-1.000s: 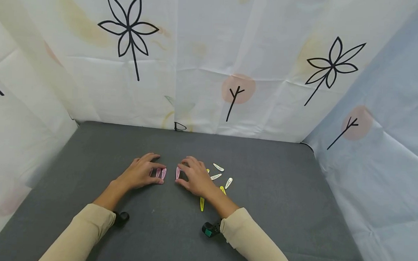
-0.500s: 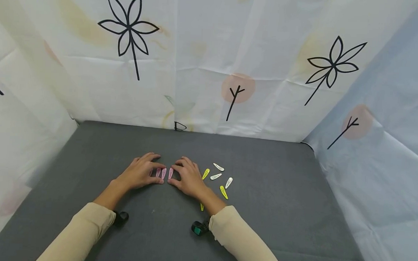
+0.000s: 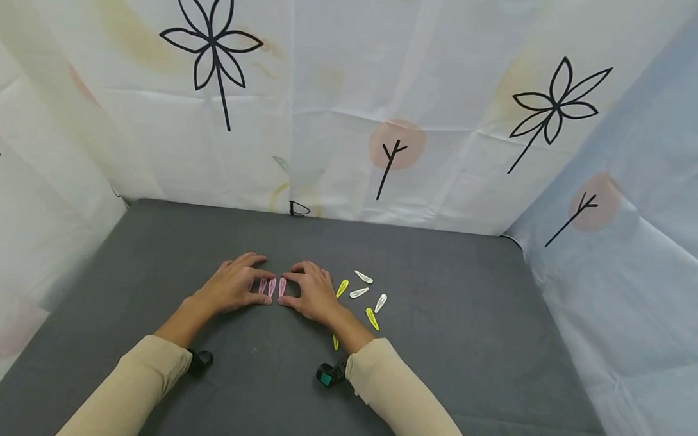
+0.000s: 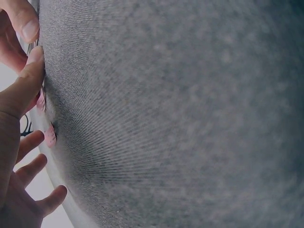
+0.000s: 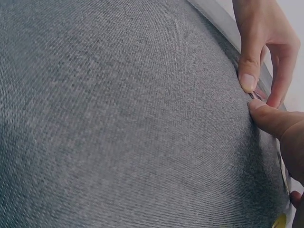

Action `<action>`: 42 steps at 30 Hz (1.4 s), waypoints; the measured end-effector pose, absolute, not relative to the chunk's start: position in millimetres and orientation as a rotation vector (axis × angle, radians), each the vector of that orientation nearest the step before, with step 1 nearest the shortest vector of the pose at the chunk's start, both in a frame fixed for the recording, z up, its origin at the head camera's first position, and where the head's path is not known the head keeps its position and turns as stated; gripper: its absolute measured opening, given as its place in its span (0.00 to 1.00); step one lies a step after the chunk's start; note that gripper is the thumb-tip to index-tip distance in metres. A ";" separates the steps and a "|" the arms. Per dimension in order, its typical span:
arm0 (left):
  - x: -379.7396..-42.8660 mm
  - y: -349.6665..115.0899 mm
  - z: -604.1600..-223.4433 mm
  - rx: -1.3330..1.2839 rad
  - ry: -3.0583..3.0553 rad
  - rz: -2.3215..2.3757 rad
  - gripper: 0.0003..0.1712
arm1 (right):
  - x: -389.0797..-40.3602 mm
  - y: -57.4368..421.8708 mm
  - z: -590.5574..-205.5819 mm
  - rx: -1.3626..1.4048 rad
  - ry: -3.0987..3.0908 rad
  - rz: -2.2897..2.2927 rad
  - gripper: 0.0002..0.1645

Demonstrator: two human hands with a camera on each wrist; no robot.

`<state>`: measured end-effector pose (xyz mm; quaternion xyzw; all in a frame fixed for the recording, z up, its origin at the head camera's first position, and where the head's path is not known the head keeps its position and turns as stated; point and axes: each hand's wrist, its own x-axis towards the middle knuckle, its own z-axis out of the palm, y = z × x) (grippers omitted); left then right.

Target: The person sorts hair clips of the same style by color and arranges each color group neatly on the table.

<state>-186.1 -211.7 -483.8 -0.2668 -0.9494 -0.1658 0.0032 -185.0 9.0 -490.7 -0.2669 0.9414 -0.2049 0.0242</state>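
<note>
In the head view, my left hand (image 3: 231, 284) is at the mid-left of the table. Its thumb and index finger hold a pink snap hair clip (image 3: 272, 287) by its two ends. Further pink hair clips (image 3: 262, 285) lie in a row inside that hand's curve, partly hidden by it. Close by on the right, my right hand (image 3: 313, 295) pinches another pink hair clip (image 3: 282, 287) between thumb and index finger. A narrow gap separates these two clips, which stand almost parallel. The left wrist view shows two pink clips (image 4: 50, 136) flat on the cloth.
Right of my right hand lie several loose clips: white ones (image 3: 359, 293) and yellow ones (image 3: 372, 319), one yellow clip (image 3: 335, 342) partly under the right forearm. Grey cloth covers the table (image 3: 460, 350). Patterned white curtains (image 3: 341, 102) close it in at the back and sides.
My right hand has slid left with its pink hair clip, up close to the clip at the left hand. The left hand has stayed nearly in place. Yellow clips behind the right hand came into view.
</note>
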 end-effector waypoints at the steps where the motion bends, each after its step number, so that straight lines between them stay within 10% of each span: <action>1: -186.1 -211.7 -483.7 -0.837 -2.978 -0.518 0.32 | -185.0 9.0 -490.3 -0.822 2.911 -0.630 0.32; 42: -186.7 -210.9 -482.1 -0.863 -2.980 -0.471 0.31 | -153.2 177.7 -470.2 -0.929 3.105 -0.815 0.32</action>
